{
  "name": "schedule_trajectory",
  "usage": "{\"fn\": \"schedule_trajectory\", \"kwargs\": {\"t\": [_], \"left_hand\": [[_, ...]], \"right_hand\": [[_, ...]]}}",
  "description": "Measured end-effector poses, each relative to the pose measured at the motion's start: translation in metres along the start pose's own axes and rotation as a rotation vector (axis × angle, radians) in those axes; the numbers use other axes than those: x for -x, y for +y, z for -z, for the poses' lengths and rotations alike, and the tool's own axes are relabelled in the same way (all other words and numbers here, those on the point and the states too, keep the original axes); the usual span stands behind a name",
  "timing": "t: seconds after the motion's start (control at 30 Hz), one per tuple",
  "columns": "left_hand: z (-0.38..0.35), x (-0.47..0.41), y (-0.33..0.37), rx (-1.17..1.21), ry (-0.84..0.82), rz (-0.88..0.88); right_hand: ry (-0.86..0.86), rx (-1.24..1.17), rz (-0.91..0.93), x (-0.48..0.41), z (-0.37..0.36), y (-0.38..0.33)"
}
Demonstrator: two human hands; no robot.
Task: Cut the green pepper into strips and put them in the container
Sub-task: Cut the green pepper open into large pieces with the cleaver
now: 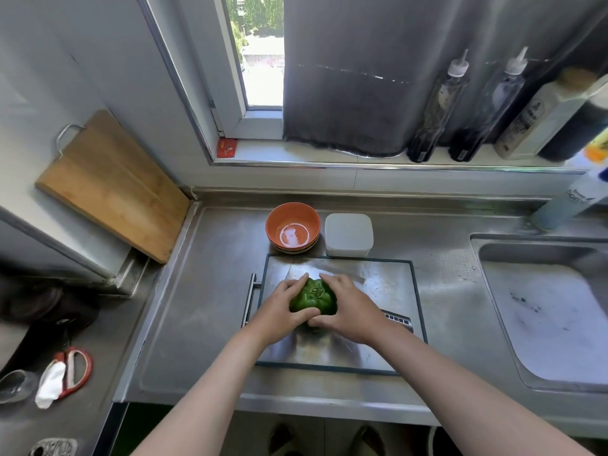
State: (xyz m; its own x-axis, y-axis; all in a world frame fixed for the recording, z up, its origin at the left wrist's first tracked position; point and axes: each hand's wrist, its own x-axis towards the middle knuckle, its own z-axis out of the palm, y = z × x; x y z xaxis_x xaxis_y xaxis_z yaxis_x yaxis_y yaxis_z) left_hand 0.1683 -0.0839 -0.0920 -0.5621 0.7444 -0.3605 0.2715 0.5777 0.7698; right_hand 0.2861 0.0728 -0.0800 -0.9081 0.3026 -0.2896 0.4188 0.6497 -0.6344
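A whole glossy green bell pepper [314, 296] sits stem end up, slightly left of centre on a dark-framed stainless-steel cutting board [388, 281], which lies on the steel tabletop [210, 291]. The left hand [283, 307] wraps it from 9 o'clock and the right hand [348, 307] from 3 o'clock. Each grip is closed around the pepper, with fingers curled over its far shoulders and thumbs almost meeting at its 6 o'clock edge. The pepper's flanks and base are hidden by the hands.

A steel cleaver [396, 318] lies on the board behind the hands. Part of its blade shows at the pepper's 12 o'clock and its handle at 4 o'clock, with the middle covered by the right hand.

Off the board's 12 o'clock edge stand an orange ceramic bowl [273, 222] and, just beside it towards 3 o'clock, a white square plastic container [348, 233] with its lid on. The bowl seems to rest in a second one, which is hard to make out.

A steel sink [473, 245] at 3 o'clock is cut off by the frame. At 10 o'clock a wooden chopping board [108, 182] leans on the wall. Red-handled scissors [77, 370] at 8 o'clock are partly covered by something white.
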Motion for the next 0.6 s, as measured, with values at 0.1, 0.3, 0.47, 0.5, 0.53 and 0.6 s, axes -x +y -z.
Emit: {"fn": "schedule_trajectory", "kwargs": {"t": [0.1, 0.3, 0.47, 0.5, 0.53, 0.6], "left_hand": [[0.007, -0.002, -0.003, -0.008, -0.081, -0.002], [0.006, -0.004, -0.001, 0.018, -0.029, 0.001], [-0.005, -0.006, -0.006, 0.139, 0.034, 0.055], [-0.003, -0.006, -0.007, 0.216, -0.009, 0.074], [-0.002, -0.007, -0.008, 0.273, -0.046, 0.085], [-0.004, -0.009, -0.008, 0.273, -0.057, 0.085]], "right_hand": [[0.032, -0.007, 0.035, 0.0, -0.006, 0.004], [0.043, -0.018, 0.036, 0.002, -0.009, 0.007], [0.018, -0.137, 0.039, -0.001, -0.01, 0.013], [0.015, -0.166, 0.027, -0.001, -0.009, 0.016], [0.012, -0.198, -0.001, 0.0, -0.008, 0.018], [-0.016, -0.271, -0.06, 0.002, -0.007, 0.02]]}}
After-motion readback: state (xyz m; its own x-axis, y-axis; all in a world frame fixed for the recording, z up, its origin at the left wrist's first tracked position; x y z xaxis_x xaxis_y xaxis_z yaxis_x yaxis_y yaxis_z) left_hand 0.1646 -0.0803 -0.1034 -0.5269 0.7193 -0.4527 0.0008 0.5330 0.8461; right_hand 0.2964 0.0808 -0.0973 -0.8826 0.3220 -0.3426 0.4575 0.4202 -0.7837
